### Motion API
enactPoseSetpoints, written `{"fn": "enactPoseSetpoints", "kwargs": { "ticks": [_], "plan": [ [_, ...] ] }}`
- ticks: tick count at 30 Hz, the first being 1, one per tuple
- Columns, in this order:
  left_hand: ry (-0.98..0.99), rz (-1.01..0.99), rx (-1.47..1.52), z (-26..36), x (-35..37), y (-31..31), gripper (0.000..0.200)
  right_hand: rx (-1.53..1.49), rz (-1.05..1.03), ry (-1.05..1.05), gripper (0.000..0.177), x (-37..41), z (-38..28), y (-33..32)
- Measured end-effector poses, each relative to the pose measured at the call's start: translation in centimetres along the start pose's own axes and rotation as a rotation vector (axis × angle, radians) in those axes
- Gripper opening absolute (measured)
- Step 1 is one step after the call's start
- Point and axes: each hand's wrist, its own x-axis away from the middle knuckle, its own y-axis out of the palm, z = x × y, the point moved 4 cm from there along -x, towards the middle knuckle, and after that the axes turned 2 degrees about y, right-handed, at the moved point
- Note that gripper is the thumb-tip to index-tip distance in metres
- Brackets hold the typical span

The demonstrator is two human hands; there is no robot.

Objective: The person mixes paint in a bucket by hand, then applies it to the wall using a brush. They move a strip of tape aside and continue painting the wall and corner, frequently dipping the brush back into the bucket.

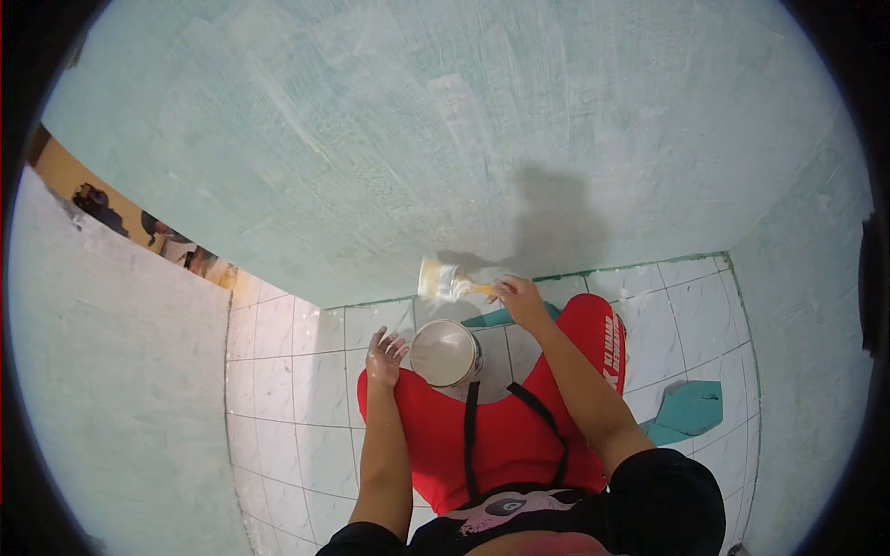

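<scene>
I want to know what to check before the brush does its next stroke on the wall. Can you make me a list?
1. Grip on the paintbrush: ok. The right hand is closed on its handle.
2. Paint on the bristles: cannot tell. The brush is blurred.
3. Paint can standing safely: ok. It is upright and open on the floor between the knees.
4. Left hand out of the way: ok. It is open, holds nothing and rests on the knee beside the can.
5. Wall near the brush: ok. Nothing blocks it.
6. Drips on the floor tiles: cannot tell.
</scene>
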Motion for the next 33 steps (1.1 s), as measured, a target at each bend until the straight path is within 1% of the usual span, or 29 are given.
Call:
{"fn": "enactPoseSetpoints", "kwargs": {
  "ticks": [2, 3, 5, 6, 8, 9, 11, 12, 14, 15, 17, 18, 20, 21, 23, 24, 26, 27, 29, 30, 32, 33],
  "plan": [
    [-0.021, -0.022, 0.003, -0.3, -0.1, 0.6, 0.042, -0.203, 0.185, 0.073, 0.018, 1.3, -1.2, -1.9],
    [-0.027, -0.032, -0.003, -0.4, -0.3, 0.8, 0.043, -0.195, 0.186, 0.077, 0.018, 1.3, -1.2, -2.2],
    [-0.044, -0.034, -0.004, -0.7, -0.2, 1.3, 0.044, -0.498, 0.272, 0.101, 0.019, 1.4, -1.2, -2.8],
    [-0.045, -0.054, -0.019, -0.8, -0.3, 1.6, 0.045, -0.493, 0.27, 0.112, 0.019, 1.5, -1.2, -3.0],
    [-0.049, -0.097, -0.061, -1.1, -0.5, 2.3, 0.047, -0.602, 0.334, 0.107, 0.018, 1.4, -2.3, -3.7],
    [-0.054, -0.095, -0.06, -1.1, -0.6, 2.5, 0.047, -0.599, 0.333, 0.112, 0.018, 1.3, -0.9, -3.9],
    [-0.044, -0.154, -0.103, -1.4, -0.7, 2.9, 0.049, -0.269, 0.199, 0.261, 0.021, 0.8, 3.5, -3.9],
    [-0.046, -0.155, -0.101, -1.4, -0.8, 3.1, 0.049, -0.266, 0.2, 0.262, 0.021, 0.7, 4.4, -3.7],
    [-0.045, -0.147, -0.129, -1.5, -0.8, 3.2, 0.05, -0.247, 0.14, 0.529, 0.024, 1.3, 5.9, -3.0],
    [-0.046, -0.148, -0.13, -1.6, -0.7, 3.2, 0.05, -0.248, 0.142, 0.529, 0.024, 1.4, 6.1, -2.8],
    [-0.031, -0.154, -0.147, -1.7, -0.9, 3.0, 0.05, -0.287, 0.059, 0.704, 0.026, 1.8, 6.8, -1.8],
    [-0.03, -0.158, -0.154, -1.7, -1.0, 2.8, 0.05, -0.294, 0.063, 0.703, 0.026, 1.8, 7.1, -1.6],
    [-0.033, -0.161, -0.153, -1.8, -1.1, 2.5, 0.05, -0.324, 0.142, 0.766, 0.033, 1.2, 9.4, -1.2],
    [-0.029, -0.166, -0.157, -1.8, -1.2, 2.3, 0.05, -0.329, 0.145, 0.761, 0.033, 0.9, 10.3, -1.3],
    [-0.047, -0.165, -0.161, -1.7, -1.1, 2.0, 0.052, 0.218, 0.252, 0.466, 0.035, -0.2, 9.1, -2.4],
    [-0.049, -0.161, -0.165, -1.6, -1.1, 1.8, 0.052, 0.214, 0.251, 0.459, 0.035, -0.7, 9.1, -2.3],
    [-0.041, -0.157, -0.158, -1.2, -0.9, 1.5, 0.052, 0.285, 0.314, 0.278, 0.035, -0.5, 3.7, -3.3],
    [-0.039, -0.156, -0.152, -1.1, -0.5, 1.4, 0.051, 0.286, 0.304, 0.277, 0.035, -0.1, 1.3, -3.3],
    [-0.033, -0.14, -0.115, -0.5, 0.3, 1.6, 0.051, 0.176, 0.339, 0.088, 0.029, 0.6, -4.5, -3.3],
    [-0.03, -0.13, -0.082, -0.4, 0.6, 1.7, 0.05, 0.178, 0.33, 0.091, 0.029, 0.8, -6.9, -3.4],
    [-0.035, -0.122, -0.105, -0.3, 0.6, 1.4, 0.051, 0.03, 0.328, -0.06, 0.023, 1.2, -11.8, -3.7],
    [-0.033, -0.127, -0.13, -0.3, 0.8, 1.3, 0.052, 0.03, 0.318, -0.05, 0.023, 1.1, -13.6, -3.8]
  ]
}}
